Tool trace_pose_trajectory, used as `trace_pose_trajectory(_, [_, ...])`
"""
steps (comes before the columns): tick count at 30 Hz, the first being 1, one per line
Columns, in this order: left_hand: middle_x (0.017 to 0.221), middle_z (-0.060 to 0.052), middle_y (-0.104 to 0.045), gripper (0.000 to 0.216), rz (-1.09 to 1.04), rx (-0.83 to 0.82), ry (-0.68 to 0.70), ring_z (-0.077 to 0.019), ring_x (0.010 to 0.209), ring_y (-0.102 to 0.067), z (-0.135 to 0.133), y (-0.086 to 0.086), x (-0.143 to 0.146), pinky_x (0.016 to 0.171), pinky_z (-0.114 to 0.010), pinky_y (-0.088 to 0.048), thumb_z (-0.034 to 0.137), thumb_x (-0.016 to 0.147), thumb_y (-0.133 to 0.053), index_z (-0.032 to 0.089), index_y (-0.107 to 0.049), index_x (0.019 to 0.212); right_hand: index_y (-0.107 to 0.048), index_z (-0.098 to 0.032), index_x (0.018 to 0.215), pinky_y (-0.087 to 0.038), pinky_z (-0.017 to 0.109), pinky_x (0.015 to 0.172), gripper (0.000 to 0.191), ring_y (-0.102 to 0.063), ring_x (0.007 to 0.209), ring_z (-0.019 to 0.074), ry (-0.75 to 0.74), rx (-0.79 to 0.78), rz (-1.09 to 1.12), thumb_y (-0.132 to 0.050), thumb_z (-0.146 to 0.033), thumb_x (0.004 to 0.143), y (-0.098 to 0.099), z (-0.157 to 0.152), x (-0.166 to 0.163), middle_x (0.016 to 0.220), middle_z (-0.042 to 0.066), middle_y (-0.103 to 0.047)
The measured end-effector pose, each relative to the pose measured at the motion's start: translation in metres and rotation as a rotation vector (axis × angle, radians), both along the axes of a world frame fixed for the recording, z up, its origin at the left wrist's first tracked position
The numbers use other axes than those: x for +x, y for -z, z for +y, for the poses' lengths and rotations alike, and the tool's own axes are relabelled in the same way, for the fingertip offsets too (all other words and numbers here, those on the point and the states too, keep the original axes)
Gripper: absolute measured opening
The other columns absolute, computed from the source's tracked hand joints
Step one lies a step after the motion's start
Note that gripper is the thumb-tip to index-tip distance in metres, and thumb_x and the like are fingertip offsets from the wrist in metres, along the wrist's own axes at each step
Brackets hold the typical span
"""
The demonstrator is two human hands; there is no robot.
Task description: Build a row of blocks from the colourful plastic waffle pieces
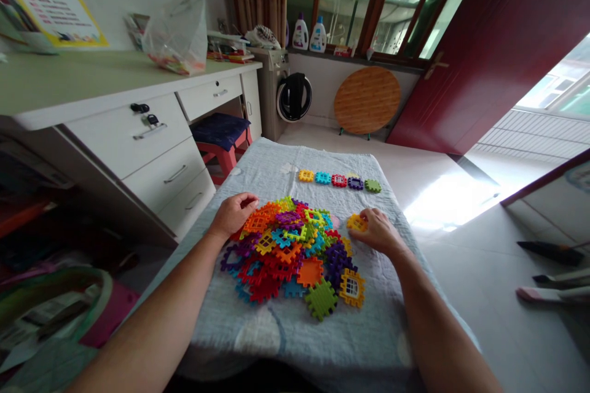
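Observation:
A heap of colourful interlocking plastic tiles (288, 252) with toothed edges lies on the cloth-covered table, some with window grids and some solid. At the heap's left edge, beside the orange tiles (260, 219), rests my left hand (234, 214), its fingers curled together with nothing visible in them. To the right of the heap, my right hand (378, 230) pinches a yellow tile (356, 223) just above or on the cloth; I cannot tell which. Beyond the heap runs a row of several tiles: yellow (306, 176), light blue (323, 178), red (339, 180), dark purple (355, 183) and green (373, 186).
Pale blue cloth (267, 163) covers the table. On the left stands a white desk (133, 129) with drawers, a plastic bag (177, 37) on top and a stool (224, 132) below. A washing machine (271, 92), round wooden tabletop (367, 100) and red door (488, 43) are farther back.

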State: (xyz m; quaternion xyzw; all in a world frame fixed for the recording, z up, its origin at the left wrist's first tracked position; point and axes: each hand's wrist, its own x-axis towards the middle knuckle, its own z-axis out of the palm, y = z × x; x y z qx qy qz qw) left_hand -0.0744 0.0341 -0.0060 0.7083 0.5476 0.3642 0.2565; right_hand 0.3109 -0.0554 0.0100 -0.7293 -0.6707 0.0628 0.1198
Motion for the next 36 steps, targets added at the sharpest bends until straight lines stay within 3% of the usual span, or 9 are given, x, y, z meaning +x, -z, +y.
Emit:
trace_pose_trajectory(5, [0.085,-0.005,-0.073,0.031,-0.031,-0.012,0.006,-0.0206,0.081,-0.066,-0.001,-0.001,0.0,0.078,-0.029,-0.05,0.045,0.078,-0.055,0.018,-0.068,0.086,-0.06,-0.019,0.096,-0.042,0.035,0.076,0.043,-0.056,0.091,0.0259,0.027,-0.05,-0.063,-0.061,-0.054,0.07,-0.003,0.004,-0.004,0.096,0.009,-0.059])
trace_pose_trajectory(12, [0.085,-0.005,-0.073,0.03,-0.071,-0.024,0.016,-0.0213,0.081,-0.067,0.002,0.002,-0.002,0.079,-0.031,-0.05,0.043,0.078,-0.056,0.017,-0.067,0.086,-0.059,-0.016,0.098,-0.04,0.03,0.068,0.048,-0.059,0.082,0.0226,-0.049,-0.142,-0.189,-0.065,-0.052,0.066,-0.011,0.016,-0.005,0.094,0.01,-0.062])
trace_pose_trajectory(18, [0.086,-0.005,-0.073,0.028,-0.104,-0.039,0.018,-0.0213,0.082,-0.066,0.003,0.003,-0.002,0.08,-0.032,-0.05,0.042,0.078,-0.056,0.018,-0.067,0.086,-0.058,-0.017,0.084,-0.039,0.028,0.063,0.037,-0.059,0.076,0.0212,-0.114,-0.215,-0.27,-0.064,-0.048,0.065,-0.016,0.022,-0.005,0.089,0.01,-0.062])
trace_pose_trajectory(26, [0.084,-0.004,-0.072,0.027,-0.109,-0.035,0.018,-0.0203,0.08,-0.066,0.004,0.003,-0.001,0.078,-0.03,-0.05,0.04,0.08,-0.055,0.018,-0.067,0.086,-0.056,-0.016,0.083,-0.038,0.029,0.065,0.031,-0.054,0.073,0.019,-0.244,-0.167,-0.209,-0.064,-0.04,0.064,-0.026,0.032,-0.004,0.084,0.008,-0.059])
trace_pose_trajectory(31, [0.086,-0.004,-0.072,0.025,-0.106,-0.023,-0.034,-0.0201,0.082,-0.066,0.007,0.006,0.001,0.079,-0.03,-0.049,0.038,0.078,-0.055,0.018,-0.067,0.087,-0.058,-0.016,0.103,-0.039,0.033,0.079,0.042,-0.053,0.091,0.0234,-0.31,0.037,-0.124,-0.063,-0.034,0.065,-0.045,0.076,-0.034,0.102,0.01,-0.058])
trace_pose_trajectory(36, [0.085,-0.003,-0.071,0.023,-0.103,-0.022,-0.05,-0.0194,0.081,-0.066,0.009,0.007,0.001,0.078,-0.029,-0.049,0.036,0.078,-0.055,0.018,-0.067,0.087,-0.058,-0.017,0.112,-0.037,0.033,0.082,0.049,-0.052,0.097,0.0249,-0.308,0.035,-0.09,-0.065,-0.031,0.066,-0.041,0.142,-0.075,0.109,0.01,-0.057])
